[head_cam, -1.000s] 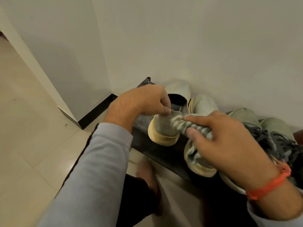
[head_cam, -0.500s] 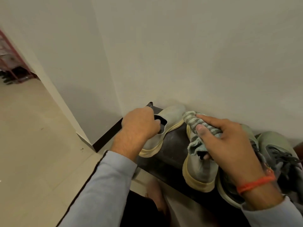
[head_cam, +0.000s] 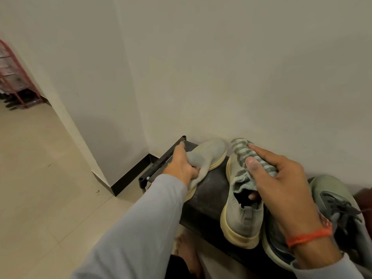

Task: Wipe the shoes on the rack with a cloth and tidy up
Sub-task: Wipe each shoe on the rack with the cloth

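The left hand (head_cam: 182,166) covers the collar of the leftmost slip-on shoe (head_cam: 209,156). The right hand (head_cam: 281,182) and striped cloth (head_cam: 251,156) hide the toe of the second slip-on (head_cam: 239,216). The lace-up sneaker (head_cam: 340,208) runs off the right edge, and the red rack (head_cam: 18,77) is cut by the left edge, its contents too small to read.
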